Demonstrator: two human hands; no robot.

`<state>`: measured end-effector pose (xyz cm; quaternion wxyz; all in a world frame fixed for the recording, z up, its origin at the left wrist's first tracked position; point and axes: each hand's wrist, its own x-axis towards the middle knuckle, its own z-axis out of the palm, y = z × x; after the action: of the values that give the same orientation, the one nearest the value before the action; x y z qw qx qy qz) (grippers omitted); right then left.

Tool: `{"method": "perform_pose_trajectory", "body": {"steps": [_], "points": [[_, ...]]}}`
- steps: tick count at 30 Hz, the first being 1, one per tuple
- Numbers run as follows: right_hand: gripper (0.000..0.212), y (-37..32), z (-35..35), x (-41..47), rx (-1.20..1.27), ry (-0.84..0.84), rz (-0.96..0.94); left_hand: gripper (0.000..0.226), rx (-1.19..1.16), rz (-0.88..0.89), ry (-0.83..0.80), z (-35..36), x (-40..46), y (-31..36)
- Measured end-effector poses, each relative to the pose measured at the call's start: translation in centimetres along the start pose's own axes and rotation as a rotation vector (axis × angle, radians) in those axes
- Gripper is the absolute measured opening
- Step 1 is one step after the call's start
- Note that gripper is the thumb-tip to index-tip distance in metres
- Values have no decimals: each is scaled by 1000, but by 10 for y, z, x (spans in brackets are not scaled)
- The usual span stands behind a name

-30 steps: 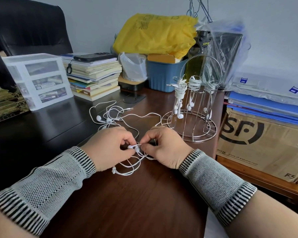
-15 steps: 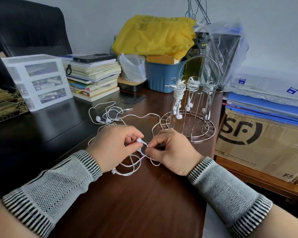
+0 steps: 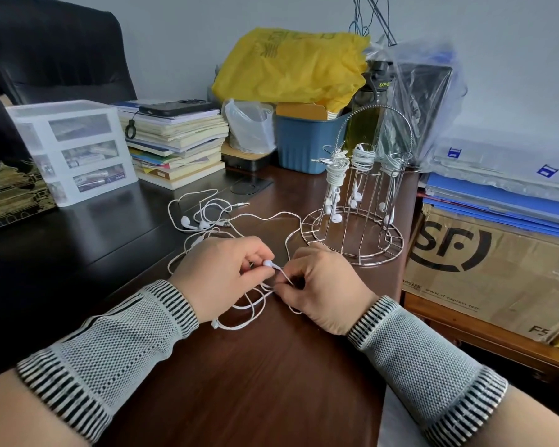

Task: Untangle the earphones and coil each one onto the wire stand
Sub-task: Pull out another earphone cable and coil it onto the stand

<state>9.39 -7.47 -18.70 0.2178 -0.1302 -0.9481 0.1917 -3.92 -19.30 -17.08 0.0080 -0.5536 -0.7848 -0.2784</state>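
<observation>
Two hands work close together: the left hand [image 3: 221, 279] pinches an earbud [image 3: 268, 262], the right hand [image 3: 323, 285] pinches the cord [image 3: 255, 312], to loosen knots.

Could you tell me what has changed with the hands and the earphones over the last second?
The left hand has lifted a white earbud clear of its fingers and now pinches it in plain view. The right hand has shifted slightly right, its grip staying pinched on the cable below the bud. The loose earphone tangle behind and the wire stand with its three coiled sets look unchanged.
</observation>
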Motion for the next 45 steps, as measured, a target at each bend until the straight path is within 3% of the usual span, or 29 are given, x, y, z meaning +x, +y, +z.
{"method": "perform_pose_trajectory", "body": {"steps": [4,13,17,23,28,32,34,39,45], "points": [[12,2,0,0,-28,46,46,24,64,1,-45,0,0,-3],[17,12,-12,-3,634,431,366,32,153,15,-95,1,1,-3],[20,21,-44,-16,721,542,384,32,170,21,-94,-2,-2,2],[21,20,-106,-20,650,493,337,28,250,52,-7,-10,-5,11],[25,9,-125,-14,774,468,325,26,76,113,129,-28,26,63],[11,0,-130,-6,986,519,302,49,-302,38,-210,-22,53,114],[7,1,-139,-6,985,574,307,23,-304,78,-268,-23,56,129],[12,22,-161,-10,870,720,431,22,-279,126,-180,-55,64,132],[8,24,-169,-9,832,527,466,19,-429,58,-5,-80,93,122]]}}
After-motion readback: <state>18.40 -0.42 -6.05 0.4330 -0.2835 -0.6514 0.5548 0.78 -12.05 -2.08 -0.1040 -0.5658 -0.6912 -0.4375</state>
